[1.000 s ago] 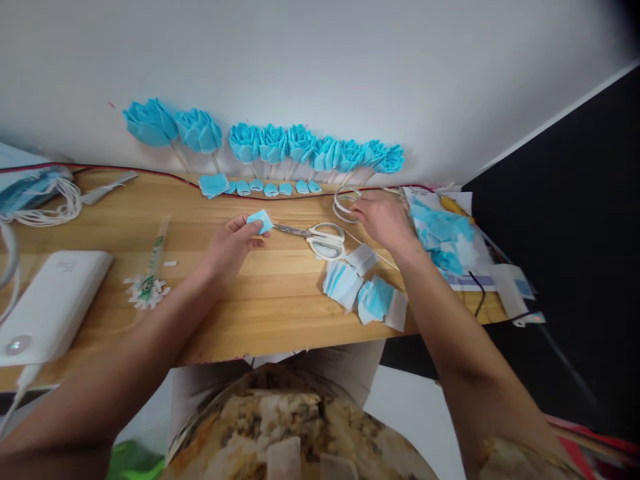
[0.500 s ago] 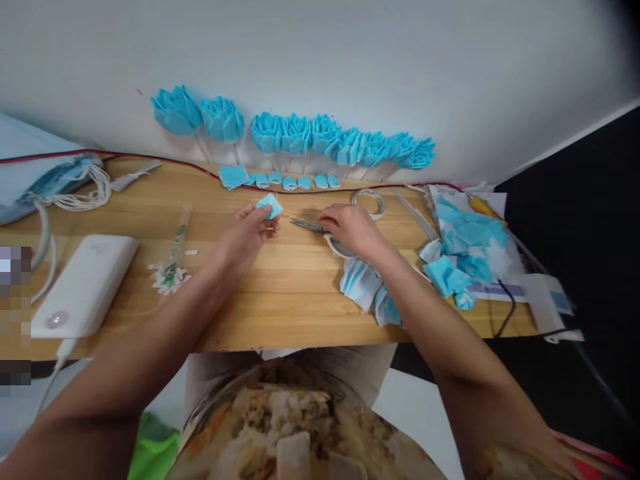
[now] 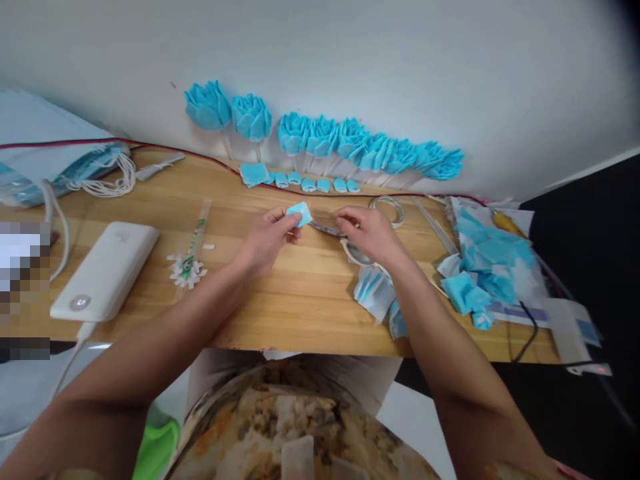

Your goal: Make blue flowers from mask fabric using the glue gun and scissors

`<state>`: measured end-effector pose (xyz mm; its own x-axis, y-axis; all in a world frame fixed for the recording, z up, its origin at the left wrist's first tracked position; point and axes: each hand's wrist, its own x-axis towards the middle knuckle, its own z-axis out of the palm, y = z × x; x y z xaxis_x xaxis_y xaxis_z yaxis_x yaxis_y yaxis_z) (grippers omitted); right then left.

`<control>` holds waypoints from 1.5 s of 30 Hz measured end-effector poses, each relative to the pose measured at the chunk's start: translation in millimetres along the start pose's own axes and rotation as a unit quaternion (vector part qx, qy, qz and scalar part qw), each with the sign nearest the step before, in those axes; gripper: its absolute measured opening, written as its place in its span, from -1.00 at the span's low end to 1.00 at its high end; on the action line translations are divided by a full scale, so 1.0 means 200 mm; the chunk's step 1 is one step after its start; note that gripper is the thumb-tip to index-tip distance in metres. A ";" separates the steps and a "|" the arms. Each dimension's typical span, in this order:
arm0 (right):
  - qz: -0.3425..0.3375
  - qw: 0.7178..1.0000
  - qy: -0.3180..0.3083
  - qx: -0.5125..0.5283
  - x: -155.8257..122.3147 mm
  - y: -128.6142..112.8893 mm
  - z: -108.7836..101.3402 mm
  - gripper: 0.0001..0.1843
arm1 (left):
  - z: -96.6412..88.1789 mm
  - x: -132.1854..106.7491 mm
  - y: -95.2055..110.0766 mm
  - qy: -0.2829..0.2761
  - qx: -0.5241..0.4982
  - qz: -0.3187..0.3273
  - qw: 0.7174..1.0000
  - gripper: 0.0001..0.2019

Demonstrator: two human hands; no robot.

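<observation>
My left hand (image 3: 273, 237) pinches a small light-blue fabric square (image 3: 299, 214) between thumb and fingers, a little above the wooden table (image 3: 295, 293). To its right, my right hand (image 3: 367, 230) has thumb and fingertips drawn together; anything in them is too small or blurred to make out. Beneath that hand lie the scissors (image 3: 327, 230), blades pointing left toward the blue square. A pale handle loop (image 3: 356, 253) shows below the wrist side. Folded blue-and-white fabric pieces (image 3: 374, 293) lie near the right forearm, which partly hides them.
Several blue fabric flowers (image 3: 320, 137) on clear stems lean against the wall. Small rolled blue pieces (image 3: 309, 185) and a stack of squares (image 3: 255, 175) line the back. A tape roll (image 3: 387, 211), blue scraps (image 3: 495, 260), a white power bank (image 3: 107, 270) and a green-and-white strip (image 3: 189, 263) surround the hands.
The view has swung left, so everything appears further right. My right fingertips have come nearer the left hand and its blue square. The scissors stay on the table.
</observation>
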<state>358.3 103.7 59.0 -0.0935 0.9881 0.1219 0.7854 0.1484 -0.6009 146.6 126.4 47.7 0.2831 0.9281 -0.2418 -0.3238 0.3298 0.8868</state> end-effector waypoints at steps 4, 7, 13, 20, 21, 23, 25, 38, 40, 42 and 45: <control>0.015 0.980 -0.053 0.193 -0.03 -0.08 0.00 -0.69 | 0.00 0.00 -0.02 -0.021 0.092 0.046 0.994 -0.87; 0.020 0.964 -0.083 0.254 -0.04 -0.12 0.02 -0.66 | 0.00 -0.01 -0.03 -0.040 0.167 0.066 0.983 -0.84; 0.019 0.967 -0.055 0.249 -0.07 -0.11 0.08 -0.78 | 0.01 -0.04 -0.02 -0.067 0.244 0.086 0.963 -0.87; 0.043 0.960 -0.008 0.275 -0.08 -0.10 0.11 -0.79 | -0.01 -0.01 -0.06 -0.123 0.175 0.067 0.975 -0.70; 0.043 0.960 -0.007 0.275 -0.08 -0.10 0.11 -0.79 | -0.01 -0.01 -0.07 -0.127 0.157 0.060 0.978 -0.68; 0.042 0.960 -0.002 0.277 -0.09 -0.09 0.11 -0.81 | -0.02 0.00 -0.08 -0.134 0.125 0.052 0.982 -0.65; 0.045 0.958 0.002 0.282 -0.08 -0.09 0.12 -0.82 | -0.02 0.00 -0.08 -0.137 0.101 0.046 0.984 -0.63; 0.065 0.946 -0.018 0.317 -0.09 -0.10 0.11 -0.78 | -0.01 -0.02 -0.05 -0.083 0.190 0.063 0.976 -0.74; 0.059 0.942 -0.033 0.330 -0.10 -0.10 0.10 -0.76 | -0.01 -0.02 -0.05 -0.079 0.189 0.063 0.977 -0.75; 0.052 0.937 -0.045 0.342 -0.10 -0.10 0.09 -0.74 | -0.01 -0.02 -0.05 -0.076 0.189 0.062 0.977 -0.76; 0.045 0.934 -0.044 0.352 -0.10 -0.09 0.08 -0.71 | 0.00 -0.02 -0.05 -0.078 0.193 0.060 0.976 -0.79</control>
<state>335.4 82.5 54.4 -0.1209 0.9927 -0.0022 0.1992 0.0221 -0.9797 148.3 119.6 39.9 0.4073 0.9088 -0.0907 -0.0066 0.1022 0.9947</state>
